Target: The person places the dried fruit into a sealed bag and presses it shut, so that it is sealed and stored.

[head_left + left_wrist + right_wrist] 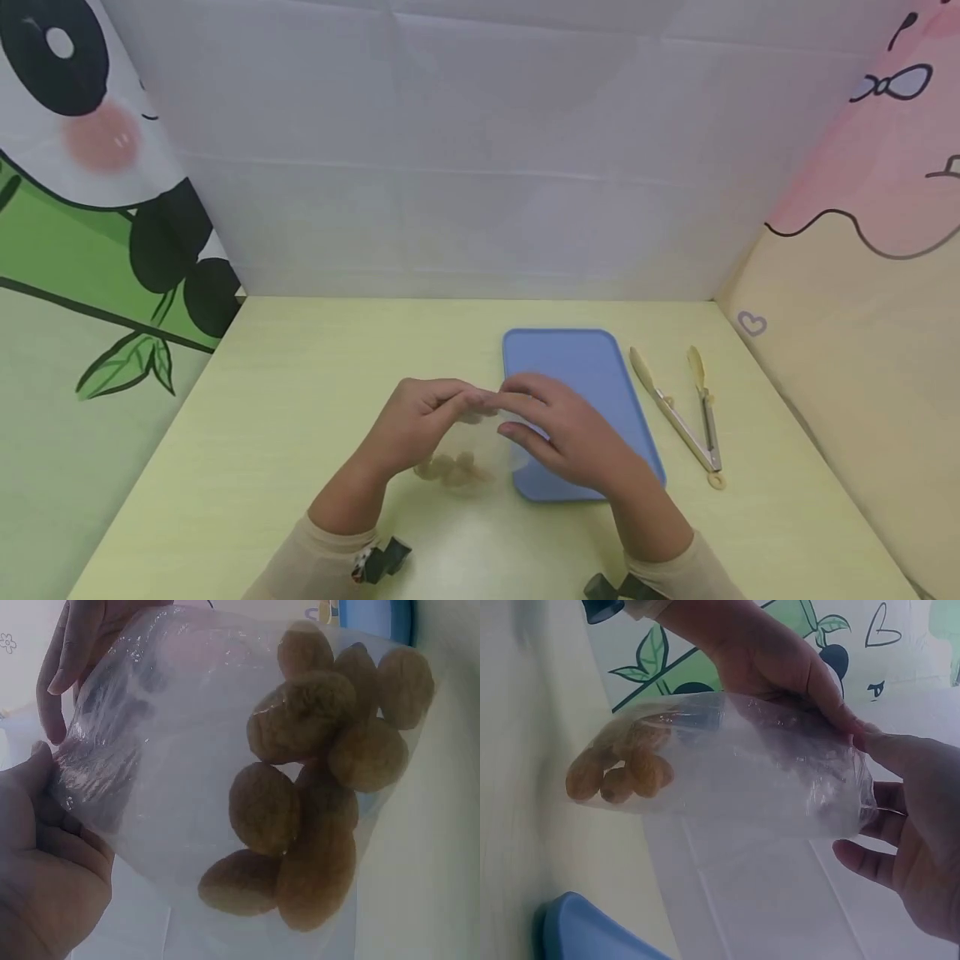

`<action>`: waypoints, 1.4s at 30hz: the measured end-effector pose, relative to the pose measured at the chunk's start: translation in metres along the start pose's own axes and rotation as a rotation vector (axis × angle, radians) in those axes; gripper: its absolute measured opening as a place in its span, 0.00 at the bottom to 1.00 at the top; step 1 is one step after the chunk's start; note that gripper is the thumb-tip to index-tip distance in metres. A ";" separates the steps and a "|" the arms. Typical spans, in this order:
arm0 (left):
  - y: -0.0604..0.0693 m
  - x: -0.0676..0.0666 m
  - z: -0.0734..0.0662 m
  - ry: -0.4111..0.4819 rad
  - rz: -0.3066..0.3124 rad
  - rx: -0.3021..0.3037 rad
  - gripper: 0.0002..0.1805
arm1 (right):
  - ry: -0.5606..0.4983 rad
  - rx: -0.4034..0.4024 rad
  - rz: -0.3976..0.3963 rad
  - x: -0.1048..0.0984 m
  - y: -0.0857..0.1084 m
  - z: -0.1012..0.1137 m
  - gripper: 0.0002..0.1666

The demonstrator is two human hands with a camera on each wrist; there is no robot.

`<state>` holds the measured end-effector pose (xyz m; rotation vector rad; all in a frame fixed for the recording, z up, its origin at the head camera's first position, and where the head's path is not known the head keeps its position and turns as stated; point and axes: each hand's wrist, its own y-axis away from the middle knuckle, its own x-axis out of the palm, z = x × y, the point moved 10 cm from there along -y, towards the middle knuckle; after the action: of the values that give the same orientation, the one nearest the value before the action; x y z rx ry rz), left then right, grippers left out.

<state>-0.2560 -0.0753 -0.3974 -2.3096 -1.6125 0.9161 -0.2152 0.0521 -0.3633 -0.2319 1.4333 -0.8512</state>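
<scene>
A clear plastic bag (187, 765) hangs above the table, its lower end full of several brown, wrinkled oval nuts (262, 806) that look like walnuts. My left hand (416, 421) pinches the bag near its top between thumb and fingers. Opposite it, my right hand (573, 433) has its fingers extended at the bag's top edge, the thumb apart from the index finger. In the right wrist view, the fingertips of both hands meet at the top corner of the bag (742, 772). How far the right fingers reach past the film cannot be told.
Behind and below the right hand lies a blue tray (577, 354) on the pale yellow table (337, 342). To the tray's right are tongs (693, 437) with cream-coloured tips, spread apart. A white back panel (480, 167) and printed side panels enclose the table.
</scene>
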 end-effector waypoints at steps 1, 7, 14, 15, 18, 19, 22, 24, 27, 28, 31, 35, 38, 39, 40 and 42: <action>0.000 0.001 0.000 0.006 0.009 0.008 0.11 | -0.013 0.017 0.010 0.001 0.001 -0.002 0.18; -0.001 0.003 0.004 0.052 0.060 0.000 0.10 | -0.085 0.050 0.010 0.003 0.003 -0.008 0.13; -0.001 0.001 0.004 0.026 0.051 0.055 0.08 | -0.012 0.005 0.004 0.005 0.004 -0.006 0.07; -0.001 0.001 0.003 0.030 0.046 0.066 0.08 | 0.017 -0.007 0.017 0.007 0.004 -0.005 0.07; -0.001 0.000 0.003 0.044 0.033 0.075 0.09 | 0.089 -0.018 0.059 0.010 0.005 -0.004 0.09; -0.001 -0.001 0.003 0.050 0.028 0.074 0.09 | 0.109 -0.015 0.072 0.010 0.006 -0.004 0.11; -0.002 -0.002 0.004 0.050 0.022 0.055 0.09 | 0.124 -0.008 0.096 0.010 0.008 -0.006 0.14; -0.002 -0.002 0.004 0.053 0.023 0.048 0.09 | 0.135 -0.012 0.104 0.008 0.009 -0.006 0.12; -0.001 -0.001 0.004 0.056 0.025 0.041 0.08 | 0.159 -0.023 0.109 0.006 0.010 -0.005 0.08; -0.001 -0.002 0.003 0.056 0.024 0.039 0.08 | 0.169 -0.025 0.107 0.005 0.009 -0.004 0.08; -0.001 -0.003 0.005 0.056 0.018 0.021 0.07 | 0.194 -0.026 0.094 0.003 0.009 -0.002 0.09; -0.001 -0.007 0.005 0.043 0.006 0.010 0.06 | 0.181 -0.030 0.065 -0.001 0.008 -0.001 0.14; -0.001 -0.009 0.004 0.051 0.010 -0.002 0.06 | 0.131 -0.030 0.052 -0.004 0.008 0.000 0.14; -0.001 -0.009 0.004 0.062 0.015 -0.011 0.06 | 0.122 -0.027 0.050 -0.005 0.009 -0.001 0.14; -0.001 -0.009 0.004 0.072 0.020 -0.018 0.06 | 0.112 -0.023 0.051 -0.006 0.009 -0.001 0.14; 0.000 -0.010 0.004 0.093 0.033 -0.027 0.06 | 0.094 -0.015 0.054 -0.008 0.009 -0.001 0.13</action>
<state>-0.2607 -0.0845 -0.3968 -2.3662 -1.5642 0.7858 -0.2120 0.0633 -0.3629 -0.1648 1.5272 -0.8163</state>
